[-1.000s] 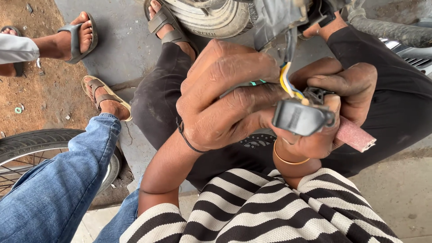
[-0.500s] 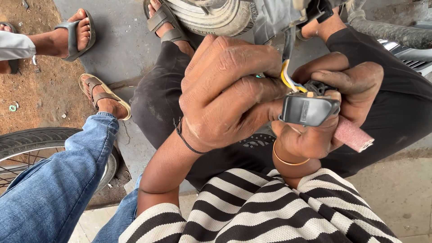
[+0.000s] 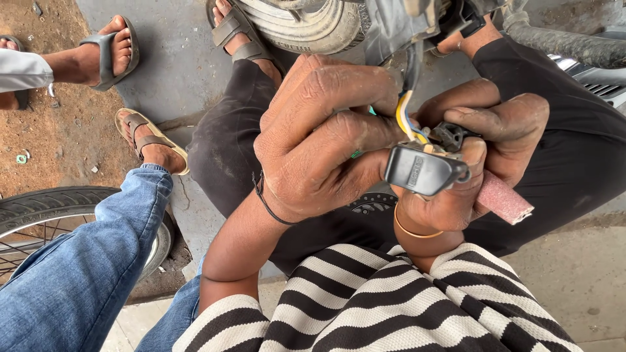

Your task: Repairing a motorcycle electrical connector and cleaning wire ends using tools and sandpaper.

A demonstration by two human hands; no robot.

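My left hand (image 3: 326,137) wraps over a bundle of yellow, blue and green wires (image 3: 405,120) that run down from a machine above. Its fingertips press against a small dark grey switch housing (image 3: 424,171). My right hand (image 3: 486,150) cups that housing from the right and below, thumb on top. A rolled strip of reddish sandpaper (image 3: 503,197) pokes out from under the right palm. A thin black band circles my left wrist and a gold bangle (image 3: 411,229) my right.
A tyre (image 3: 306,23) and grey machine body sit at the top centre. A bicycle wheel (image 3: 45,208) lies at left beside a person's jeans leg (image 3: 85,274). Sandalled feet (image 3: 111,52) stand on dirt at upper left. Concrete lies at lower right.
Both hands have shifted slightly right and up with the housing. The left fingers have closed further over the wires.
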